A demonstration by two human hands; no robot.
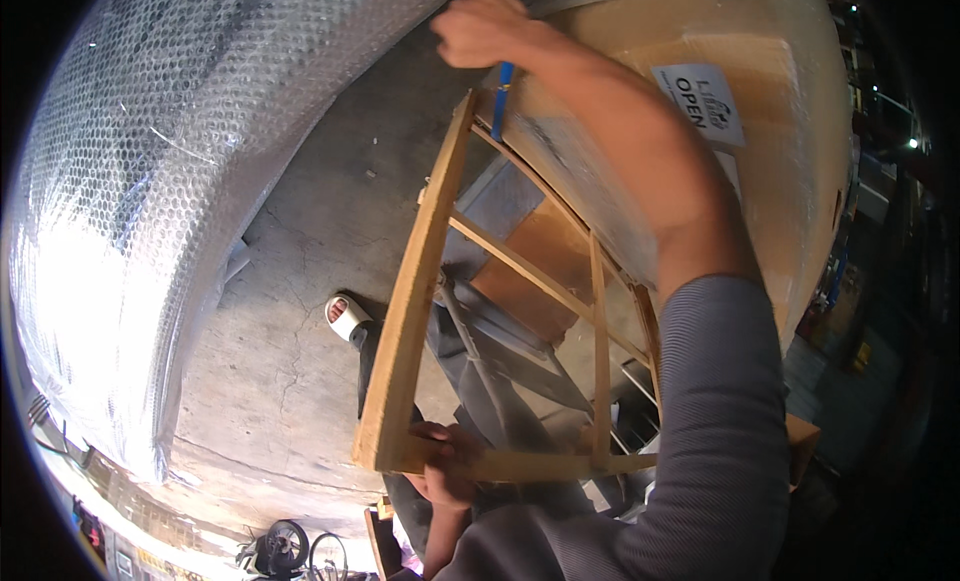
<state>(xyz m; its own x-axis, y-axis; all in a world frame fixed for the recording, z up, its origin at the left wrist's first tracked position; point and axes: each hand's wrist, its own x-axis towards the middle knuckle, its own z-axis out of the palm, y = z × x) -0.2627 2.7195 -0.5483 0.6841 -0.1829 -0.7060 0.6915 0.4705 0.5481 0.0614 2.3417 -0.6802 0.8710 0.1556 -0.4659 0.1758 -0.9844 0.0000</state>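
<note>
A wooden frame (415, 311) of pale bars with crosspieces stands tilted before me. My left hand (447, 466) is closed round its near bar, close to the lower left corner. Across the frame's right side reaches my right arm, and my right hand (484, 29) is a closed fist above the far corner, slightly blurred. Just below that wrist a slim blue bar-like thing (502, 103) runs down to the frame's far corner. Whether my right fist grips it is hidden by the wrist.
At left stands a large bubble-wrapped bulk (200, 111). A big cardboard carton (770, 41) in clear film, with a paper sheet on it, fills the upper right. A sandalled foot (347, 318) rests on the concrete floor (290, 311). Wheels (285, 546) show at the lower edge.
</note>
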